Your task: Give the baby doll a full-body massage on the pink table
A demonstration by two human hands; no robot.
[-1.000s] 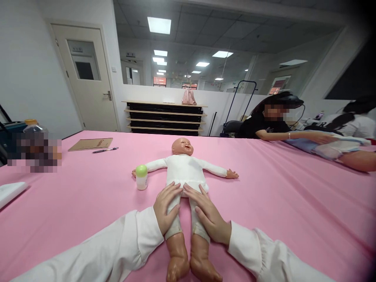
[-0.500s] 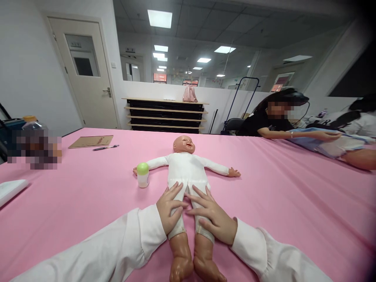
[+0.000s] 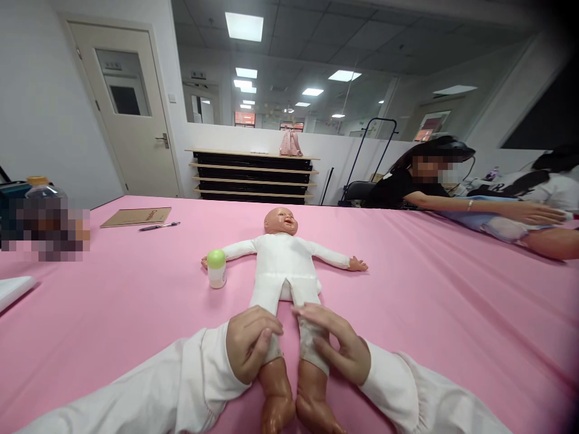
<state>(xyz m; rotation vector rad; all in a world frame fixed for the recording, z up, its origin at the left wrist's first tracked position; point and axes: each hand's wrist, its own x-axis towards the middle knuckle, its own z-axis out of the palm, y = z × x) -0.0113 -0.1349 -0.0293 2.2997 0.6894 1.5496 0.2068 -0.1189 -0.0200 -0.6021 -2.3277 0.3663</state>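
Note:
A baby doll point(image 3: 286, 256) in a white cloth body lies face up on the pink-covered table, arms spread and feet toward me. My left hand point(image 3: 254, 342) curls over the leg on the left, just above the bare shin, thumb bent beside the fingers. Around the other leg my right hand point(image 3: 342, 341) is cupped from its outer side. Its fingers arch over the top and its thumb lies lower on the cloth. Beside the doll's hand on the left stands a small clear bottle with a green cap point(image 3: 216, 269).
A brown notebook point(image 3: 136, 217) and a pen point(image 3: 159, 226) lie at the far left. A blurred bottle point(image 3: 45, 217) and a white object point(image 3: 15, 292) are at the left edge. On the right, a co-worker point(image 3: 420, 181) reaches over another doll point(image 3: 549, 240). Shelves point(image 3: 253, 175) stand behind.
Both hands have slid down the doll's legs toward the shins, and their spread fingers have curled around the legs. The co-worker's arm has reached further right.

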